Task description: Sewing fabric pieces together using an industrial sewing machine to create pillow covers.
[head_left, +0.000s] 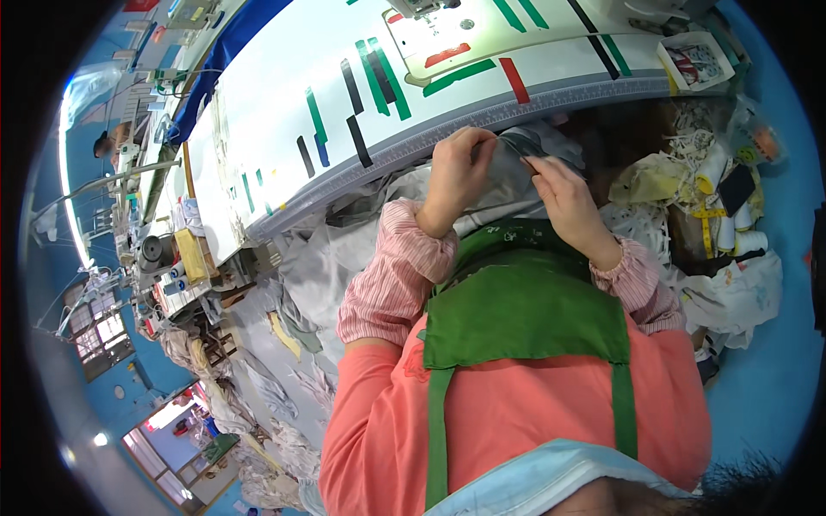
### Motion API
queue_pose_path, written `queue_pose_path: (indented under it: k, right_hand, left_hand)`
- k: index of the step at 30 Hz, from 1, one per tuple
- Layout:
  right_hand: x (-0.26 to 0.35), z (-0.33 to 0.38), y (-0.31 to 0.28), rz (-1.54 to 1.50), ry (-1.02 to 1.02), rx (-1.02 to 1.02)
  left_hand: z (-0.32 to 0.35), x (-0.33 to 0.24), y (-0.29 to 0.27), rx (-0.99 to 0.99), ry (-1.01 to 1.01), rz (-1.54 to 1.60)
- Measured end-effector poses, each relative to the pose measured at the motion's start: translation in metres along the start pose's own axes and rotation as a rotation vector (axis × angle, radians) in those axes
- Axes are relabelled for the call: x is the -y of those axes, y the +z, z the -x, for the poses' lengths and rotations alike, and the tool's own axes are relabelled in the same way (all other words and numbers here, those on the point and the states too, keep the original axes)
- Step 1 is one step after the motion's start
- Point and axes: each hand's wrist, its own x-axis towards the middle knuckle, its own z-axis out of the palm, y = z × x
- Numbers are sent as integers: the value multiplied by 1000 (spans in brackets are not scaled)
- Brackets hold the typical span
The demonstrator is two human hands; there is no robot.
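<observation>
In the head view, a piece of grey fabric (516,163) was held up just below the edge of the white sewing table (284,112), close to the chest, seemingly so that its edge could be handled. The left hand (458,168) was closed on its left part, and the right hand (564,193) pinched its right edge between fingertips. More grey cloth (327,258) lay draped below the table.

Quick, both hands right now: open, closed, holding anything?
Left hand: closed, gripping the grey fabric at the table edge.
Right hand: closed, pinching the same grey fabric.
</observation>
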Motion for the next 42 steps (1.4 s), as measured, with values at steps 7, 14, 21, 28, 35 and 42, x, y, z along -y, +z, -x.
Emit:
queue_pose_path:
  k: [7,14,21,28,35,42]
  right_hand:
    - [-2,1,5,-70,123,117]
    - [-7,0,6,-91,139,135]
    - [-10,3,9,-109,165,114]
    - [-9,1,12,-108,187,97]
    - [-3,-11,19,-223,189,31]
    - [-12,-16,-2,-202,223,125]
  left_hand:
    - [-5,-6,-4,-37,4,1]
    - [-4,-8,-2,-53,67,-58]
    - [-1,-6,2,-83,102,-109]
    - [3,-9,3,-144,389,-401]
    - [9,-14,17,-171,362,-231]
    - [-5,-3,-2,-183,245,-310]
